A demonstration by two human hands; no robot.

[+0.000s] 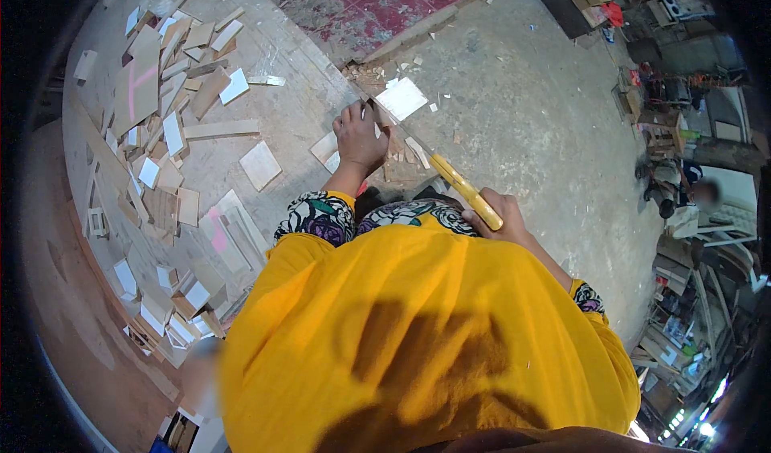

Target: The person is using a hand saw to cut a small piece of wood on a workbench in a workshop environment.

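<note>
My left hand [361,138] lies on the edge of the wooden work surface, its fingers bent over a small wood piece [383,116]. The piece is mostly covered by the fingers. In my right hand [499,212] is the end of a long yellow handle [459,181]. From this handle a narrow blade [411,141] runs up and left to the wood piece beside my left fingers. Whether the blade is a saw or a knife I cannot tell. A pale square board [401,99] lies just beyond the blade, and another small board [325,149] is beside my left wrist.
Many wood offcuts [169,144] are heaped across the left of the work surface [281,59]. A loose square block [261,166] lies nearer. Wood chips dot the concrete floor [530,124]. At the right sits another person [692,181] among clutter; a blurred figure shows lower left.
</note>
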